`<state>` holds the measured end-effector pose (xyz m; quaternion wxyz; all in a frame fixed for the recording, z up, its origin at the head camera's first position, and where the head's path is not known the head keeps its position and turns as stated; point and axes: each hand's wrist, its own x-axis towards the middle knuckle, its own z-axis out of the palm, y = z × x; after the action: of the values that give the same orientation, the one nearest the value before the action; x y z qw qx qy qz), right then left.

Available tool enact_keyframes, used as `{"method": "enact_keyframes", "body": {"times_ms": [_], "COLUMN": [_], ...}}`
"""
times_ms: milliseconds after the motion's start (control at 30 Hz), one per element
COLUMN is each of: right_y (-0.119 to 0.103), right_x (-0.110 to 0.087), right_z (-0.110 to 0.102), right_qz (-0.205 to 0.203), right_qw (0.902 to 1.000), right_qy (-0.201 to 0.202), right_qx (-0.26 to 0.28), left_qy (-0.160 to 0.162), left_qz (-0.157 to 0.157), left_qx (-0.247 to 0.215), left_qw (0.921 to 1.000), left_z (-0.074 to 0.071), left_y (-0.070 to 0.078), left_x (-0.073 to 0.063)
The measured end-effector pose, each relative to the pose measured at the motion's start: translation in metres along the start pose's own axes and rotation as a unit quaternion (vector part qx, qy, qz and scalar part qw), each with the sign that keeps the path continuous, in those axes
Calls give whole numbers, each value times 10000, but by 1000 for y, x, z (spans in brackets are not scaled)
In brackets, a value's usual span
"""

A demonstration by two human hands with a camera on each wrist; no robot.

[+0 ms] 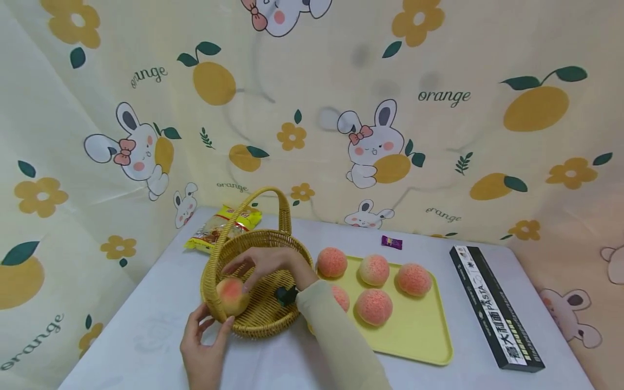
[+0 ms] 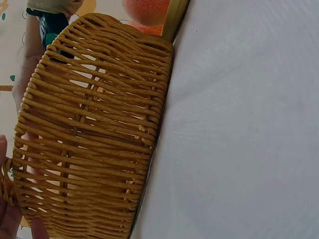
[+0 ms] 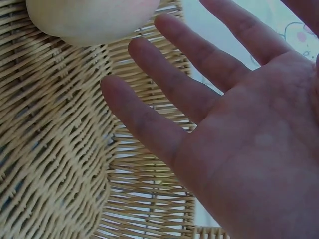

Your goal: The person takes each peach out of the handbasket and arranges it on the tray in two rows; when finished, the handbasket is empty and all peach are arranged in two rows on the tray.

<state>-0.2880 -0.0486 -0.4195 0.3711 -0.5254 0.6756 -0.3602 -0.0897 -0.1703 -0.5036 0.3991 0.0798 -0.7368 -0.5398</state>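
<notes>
A wicker basket (image 1: 265, 325) with a tall arched handle stands on the white table. Inside it, against the near left wall, lies a peach (image 1: 232, 297) with a red blush. My right hand (image 1: 265, 265) reaches over the basket, its thumb close by the peach. In the right wrist view its fingers (image 3: 164, 84) are spread and straight, the peach (image 3: 94, 20) just beyond their tips. Low at the basket's near left side, my left hand (image 1: 207, 338) grips the basket where the handle meets the rim. Only some of its fingertips (image 2: 39, 228) show in the left wrist view.
Right of the basket, a yellow tray (image 1: 414, 341) bears several pink speckled round pieces (image 1: 374, 307). Behind the basket lies a yellow snack bag (image 1: 219, 227). A small purple packet (image 1: 392, 242) is beyond the tray, and a long black pasta box (image 1: 494, 309) lies farther right.
</notes>
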Motion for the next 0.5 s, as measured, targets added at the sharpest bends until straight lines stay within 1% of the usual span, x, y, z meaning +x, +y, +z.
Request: {"method": "enact_keyframes", "body": {"times_ms": [167,267,367,433,500], "right_y": [9,16,22,25,28], "right_x": [4,6,8,9,11], "right_z": [2,4,6,7,9], "right_qz": [40,118,210,254,288], "right_qw": [9999,9998,9998,9996,9992], "right_qy": [-34,-12,49,57,55], "right_qx": [152,137,-4,-103,-258], "left_qy": [-26,-25,-38,-31,-28], "left_qz": [82,90,37,-42,-157], "left_qx": [33,-11,-31,2,71], "left_qw": [10000,10000,10000,10000,9998], "left_z": [0,0,0,0,0], "left_y": [20,26,26,21,13], "left_x": [2,3,3,3,2]}}
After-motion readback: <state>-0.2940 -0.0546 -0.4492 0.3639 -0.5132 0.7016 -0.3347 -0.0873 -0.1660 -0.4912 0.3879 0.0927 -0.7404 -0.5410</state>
